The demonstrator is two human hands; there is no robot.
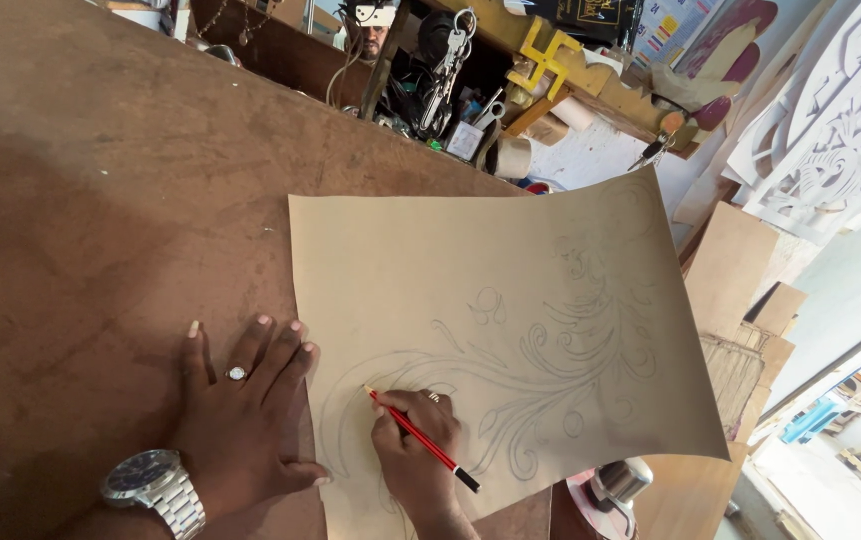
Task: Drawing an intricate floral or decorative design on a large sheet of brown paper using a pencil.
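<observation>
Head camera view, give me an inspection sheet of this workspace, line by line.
Surface: brown wooden table, worn, bare at left.
Job's things: tan paper sheet lying flat, with pencilled swirls and leaves; red pencil, tip on a curved line.
Clutter: keys, tape rolls and small tools on the far shelf; a round metal lid at the near edge.
Grippers: left hand flat on the table, fingertips on the paper's edge, wearing ring and wristwatch; right hand gripping the pencil.
Cables: nothing seen.
Surroundings: white cut-out panels and cardboard pieces at right.
</observation>
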